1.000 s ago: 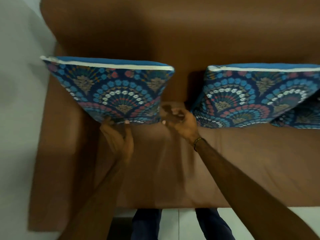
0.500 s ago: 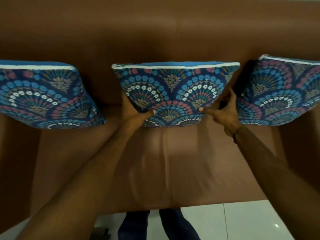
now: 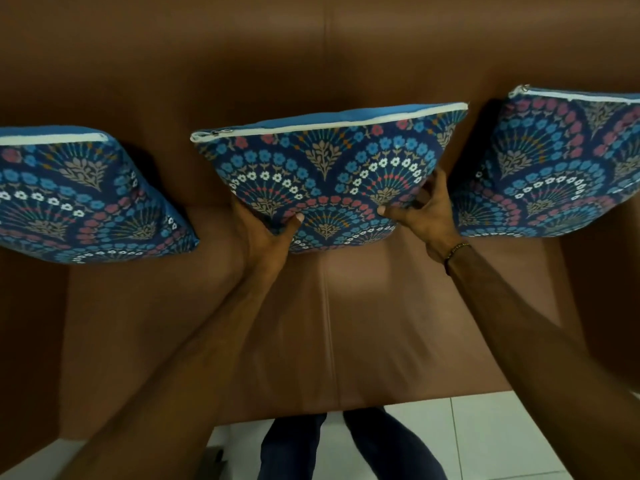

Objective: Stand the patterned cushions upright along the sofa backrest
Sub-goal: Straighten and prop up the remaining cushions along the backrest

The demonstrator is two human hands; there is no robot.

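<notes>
Three blue floral-patterned cushions with white zip edges stand against the brown sofa backrest (image 3: 311, 64). The middle cushion (image 3: 329, 174) is upright, and both my hands hold it. My left hand (image 3: 266, 233) grips its lower left corner, thumb on the front face. My right hand (image 3: 422, 213) clasps its lower right edge, thumb pressing the front. The left cushion (image 3: 79, 195) leans upright by itself. At the frame's right edge stands the right cushion (image 3: 561, 171), partly cut off.
The brown sofa seat (image 3: 346, 323) stretches below the cushions, with armrests at both sides. White floor tiles (image 3: 467, 438) and my legs (image 3: 346, 448) show at the bottom, in front of the sofa.
My view and both hands shifted right from the left cushion to the middle one. Since half a second ago my hands grip its lower corners more firmly; the cushion sits a little straighter.
</notes>
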